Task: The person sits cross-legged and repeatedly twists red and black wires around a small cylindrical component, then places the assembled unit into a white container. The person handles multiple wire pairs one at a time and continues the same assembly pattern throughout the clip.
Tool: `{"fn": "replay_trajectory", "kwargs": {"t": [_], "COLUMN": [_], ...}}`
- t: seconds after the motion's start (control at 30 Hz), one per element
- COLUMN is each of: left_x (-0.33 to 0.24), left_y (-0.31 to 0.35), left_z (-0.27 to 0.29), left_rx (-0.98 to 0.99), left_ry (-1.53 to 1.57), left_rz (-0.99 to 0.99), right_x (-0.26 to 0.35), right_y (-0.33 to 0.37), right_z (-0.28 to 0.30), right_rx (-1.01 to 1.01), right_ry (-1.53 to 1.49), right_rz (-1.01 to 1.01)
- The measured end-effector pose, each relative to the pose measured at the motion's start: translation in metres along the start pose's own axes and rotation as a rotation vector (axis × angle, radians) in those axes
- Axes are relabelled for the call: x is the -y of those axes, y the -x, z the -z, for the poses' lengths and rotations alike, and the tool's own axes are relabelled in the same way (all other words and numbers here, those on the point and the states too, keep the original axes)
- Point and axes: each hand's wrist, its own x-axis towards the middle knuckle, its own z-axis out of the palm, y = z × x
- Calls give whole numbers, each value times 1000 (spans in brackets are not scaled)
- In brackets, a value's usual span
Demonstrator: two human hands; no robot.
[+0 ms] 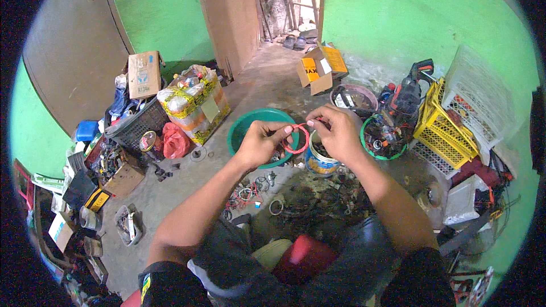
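Observation:
A small coil of red wire [307, 138] is stretched between my two hands, above the green basin and the bucket. My left hand [263, 145] pinches its left side between thumb and fingers. With thumb and forefinger, my right hand [336, 132] grips the wire's upper right end. Below my left hand stands a round green basin [233, 134], its inside partly covered by the hand. A white and blue bucket [322, 165] with dark contents is under my right hand. Loose red and pale wires [244, 194] lie on the floor nearer to me.
Dark scraps [318, 202] are spread between my legs. On the right are a green-rimmed basket of parts [382, 156], a pink-rimmed tub [354, 88] and yellow crates [446, 136]. An open carton [314, 74] sits by the doorway. Leftward stand a taped sack [199, 105] and a grey crate [139, 128].

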Motion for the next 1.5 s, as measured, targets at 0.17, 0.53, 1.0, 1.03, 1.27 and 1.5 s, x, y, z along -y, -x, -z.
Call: {"fn": "replay_trajectory", "kwargs": {"t": [0.17,0.53,1.0,1.03,1.27,1.5], "left_x": [3,-12,-2,1,-11,-2], "left_y": [-13,-8,-1,-3,1,6], "left_z": [-13,-22,-10,-6,1,6], "left_rx": [-69,-391,-356,-346,-307,-262], "left_ry": [121,-286,-412,-407,-434,-528], "left_rz": [-41,-247,-409,-429,-358,-381], "right_x": [-37,-17,-2,0,5,-16], "right_y": [2,-3,13,13,7,4], "right_z": [-22,-11,-22,-21,-28,-23], "right_rx": [-99,157,253,268,212,164], "right_ry": [15,-786,-1432,-1482,-1278,-216], "right_rz": [29,-447,-752,-772,-602,-228]}}
